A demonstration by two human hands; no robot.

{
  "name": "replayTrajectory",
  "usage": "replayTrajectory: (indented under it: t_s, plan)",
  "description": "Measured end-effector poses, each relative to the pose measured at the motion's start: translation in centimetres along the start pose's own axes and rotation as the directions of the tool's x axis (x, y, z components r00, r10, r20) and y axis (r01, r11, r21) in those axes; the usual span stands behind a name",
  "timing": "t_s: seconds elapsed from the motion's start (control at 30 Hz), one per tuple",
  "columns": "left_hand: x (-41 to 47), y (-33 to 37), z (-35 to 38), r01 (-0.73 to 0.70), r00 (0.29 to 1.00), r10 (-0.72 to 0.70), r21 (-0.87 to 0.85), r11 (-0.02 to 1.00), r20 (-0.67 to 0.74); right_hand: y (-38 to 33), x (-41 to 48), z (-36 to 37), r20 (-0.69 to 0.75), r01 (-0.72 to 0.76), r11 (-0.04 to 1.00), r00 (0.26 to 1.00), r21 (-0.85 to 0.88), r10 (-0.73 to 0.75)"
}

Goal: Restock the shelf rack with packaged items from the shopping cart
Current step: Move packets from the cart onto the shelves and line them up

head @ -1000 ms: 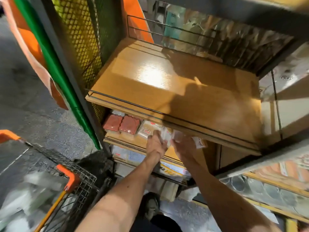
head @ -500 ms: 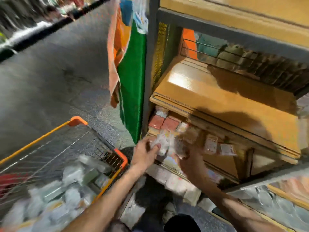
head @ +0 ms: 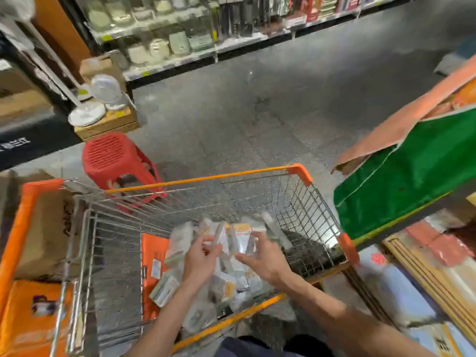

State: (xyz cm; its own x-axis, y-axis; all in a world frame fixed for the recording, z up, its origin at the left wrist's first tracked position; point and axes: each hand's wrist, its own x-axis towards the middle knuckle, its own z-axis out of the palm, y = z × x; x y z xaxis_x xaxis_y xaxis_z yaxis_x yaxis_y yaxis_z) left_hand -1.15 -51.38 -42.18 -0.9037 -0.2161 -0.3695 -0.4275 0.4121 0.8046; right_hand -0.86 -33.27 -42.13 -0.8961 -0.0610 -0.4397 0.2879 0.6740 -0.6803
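– So, left edge first. What's there?
– Brown cardboard box (head: 49, 228) touching the shopping cart (head: 201, 179) on its left side. An orange bag (head: 28, 318) sits below the box. Red stool (head: 116, 161) on the floor just past the cart's far rim. Further back, two white fans (head: 103, 96) on a wooden crate (head: 110, 124).
– Across the aisle?
– Store shelving (head: 180, 42), stocked. Too blurred to tell what with.
– Cart contents?
– Orange flap (head: 152, 253) in the left part of the basket. Packaged items (head: 226, 287) are heaped in the near half, clear wrap with orange labels. Print is unreadable.
– Hands?
– Both are inside the basket, over the heap. Left hand (head: 199, 261): fingers curled round a clear packet (head: 219, 237), which is lifted off the pile. Right hand (head: 266, 256): thumb low, fingers bent above, pinching a second packet (head: 243, 240) with an orange top. The two packets sit side by side. Touching or not, cannot tell.
– Right side?
– Green and orange banner (head: 412, 171) hangs just beside the cart's right wall. Shelf rack (head: 409, 258) is at the lower right, close to the cart's near corner. Red packs (head: 445, 247) lie on its wooden shelf, and pale bluish packs (head: 391, 287) are on the tier below.
– Anything from the cart on the rack?
– Can't match them, motion blur.
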Motion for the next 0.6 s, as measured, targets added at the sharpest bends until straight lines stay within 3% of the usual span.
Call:
replayTrajectory:
  t_s: [0.27,0.43,0.6]
  plan:
    - [-0.3,-9.1,-6.7,0.286,0.956,-0.282,0.047,0.957,-0.075,-4.0,2.7,11.4,0.269,-0.081,0.986,0.956,-0.148,0.119]
    - [-0.2,-12.1,-7.0,0.377,0.926,-0.377,0.131,0.917,-0.026,-3.7,3.8,14.3,0.292,-0.170,0.971,0.932,-0.167,0.214]
    - [0.2,-13.5,-7.2,0.416,0.905,-0.425,0.213,0.884,-0.005,-4.1,4.2,14.7,0.320,-0.088,0.958,0.931,-0.273,0.177]
